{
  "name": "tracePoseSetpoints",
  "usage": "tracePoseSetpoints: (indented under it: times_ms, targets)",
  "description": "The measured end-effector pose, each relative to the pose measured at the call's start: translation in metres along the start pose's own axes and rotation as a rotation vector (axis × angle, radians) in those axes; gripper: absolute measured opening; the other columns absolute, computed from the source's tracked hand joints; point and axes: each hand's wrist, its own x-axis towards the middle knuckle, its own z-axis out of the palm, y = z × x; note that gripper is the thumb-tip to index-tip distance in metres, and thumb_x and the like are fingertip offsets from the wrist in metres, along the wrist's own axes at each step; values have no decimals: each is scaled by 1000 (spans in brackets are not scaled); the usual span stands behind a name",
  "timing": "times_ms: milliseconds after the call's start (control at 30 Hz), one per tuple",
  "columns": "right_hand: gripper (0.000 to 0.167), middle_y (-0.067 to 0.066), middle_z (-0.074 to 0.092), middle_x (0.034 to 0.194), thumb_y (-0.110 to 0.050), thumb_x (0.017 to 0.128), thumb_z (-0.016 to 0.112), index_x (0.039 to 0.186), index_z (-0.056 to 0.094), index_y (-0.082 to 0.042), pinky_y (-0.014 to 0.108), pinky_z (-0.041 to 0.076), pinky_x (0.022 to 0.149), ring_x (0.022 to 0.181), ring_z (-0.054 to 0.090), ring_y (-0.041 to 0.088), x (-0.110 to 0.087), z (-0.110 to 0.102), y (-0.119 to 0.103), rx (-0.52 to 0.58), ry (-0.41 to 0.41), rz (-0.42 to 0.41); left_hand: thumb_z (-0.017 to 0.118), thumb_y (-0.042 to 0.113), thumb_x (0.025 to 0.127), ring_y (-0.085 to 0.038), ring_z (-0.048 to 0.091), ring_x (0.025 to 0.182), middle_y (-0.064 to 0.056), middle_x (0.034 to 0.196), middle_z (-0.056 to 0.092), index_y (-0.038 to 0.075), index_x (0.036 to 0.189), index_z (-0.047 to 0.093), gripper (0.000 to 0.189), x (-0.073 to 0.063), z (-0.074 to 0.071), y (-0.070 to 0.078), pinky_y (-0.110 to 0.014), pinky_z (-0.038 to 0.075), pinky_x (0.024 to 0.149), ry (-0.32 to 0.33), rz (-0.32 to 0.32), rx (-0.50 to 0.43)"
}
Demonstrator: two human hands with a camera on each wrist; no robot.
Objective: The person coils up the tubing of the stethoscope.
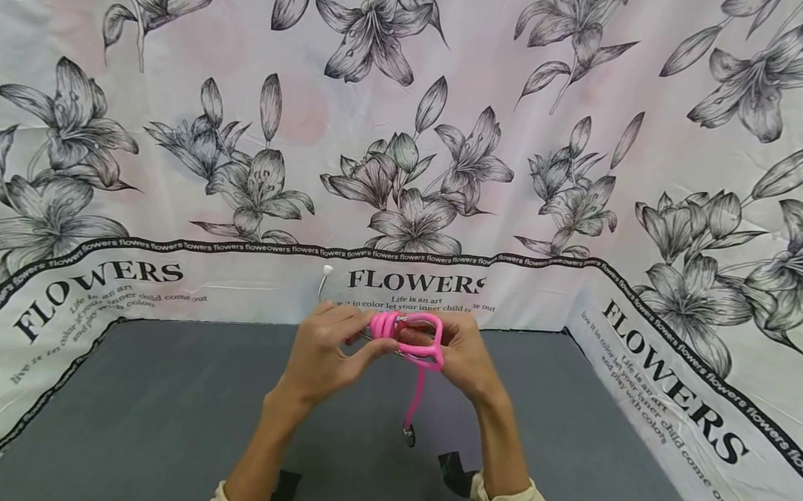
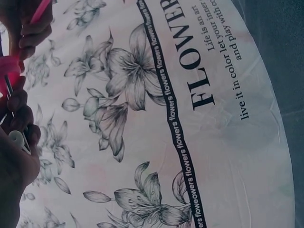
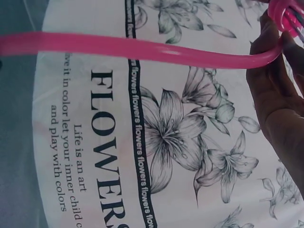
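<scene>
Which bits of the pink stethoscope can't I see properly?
Head view: the left hand hides the lower part of the metal rod; the metal disc is too small for details.
Left wrist view: the left edge cuts off the pink coil.
Right wrist view: the left edge cuts off the pink tube.

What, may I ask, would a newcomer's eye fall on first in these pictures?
Probably the bright pink stethoscope, wound into loops and held between the left hand and right hand in the head view. Its chest piece shows below the hands, at the end of a pink tube. Behind, the flower-printed cloth also catches the eye, with bold black lettering above the grey table.
</scene>
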Motion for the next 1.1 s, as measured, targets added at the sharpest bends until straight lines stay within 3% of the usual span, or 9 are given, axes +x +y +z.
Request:
tracePoseSetpoints:
  times_ms: [200,367,533,733,933,1100]
  targets:
    - [32,36,73,112,10,94,68,125,67,16,28,64,80,83,75,1,4,8,2,-10,-27,-6,50,63,102,-10,42,59,0,60,54,4,91,78,66,-1,4,-2,-28,34,64,72,-87,58]
    - [31,37,70,120,11,94,67,124,66,17,28,64,79,82,75,3,6,12,7,37,-30,-22,65,52,100,-7,35,59,0,57,49,6,82,72,50,-3,9,-1,-27,32,63,83,-155,104]
    - [26,41,71,104,8,96,66,120,67,19,29,64,78,82,75,4,8,21,16,98,-11,-7,79,40,92,-6,32,58,2,57,45,8,79,71,35,-7,9,-1,-27,32,62,90,-183,182]
    - [28,43,70,107,3,97,68,121,66,18,29,64,81,86,77,5,10,31,24,171,-17,13,82,35,89,-8,36,56,0,56,49,8,78,71,32,-10,8,-3,-30,37,64,106,-210,240]
    - [21,35,75,103,-3,99,69,114,72,13,32,64,80,83,77,6,12,39,25,110,-93,7,85,32,86,-12,39,55,-4,56,53,6,78,71,31,-9,1,-6,-32,34,63,169,-280,287]
    - [19,26,77,100,-4,98,70,113,73,7,27,63,77,83,75,6,9,39,17,-22,-89,16,81,39,90,-12,39,52,-4,55,51,8,72,63,40,-7,4,-6,-32,32,62,173,-279,334]
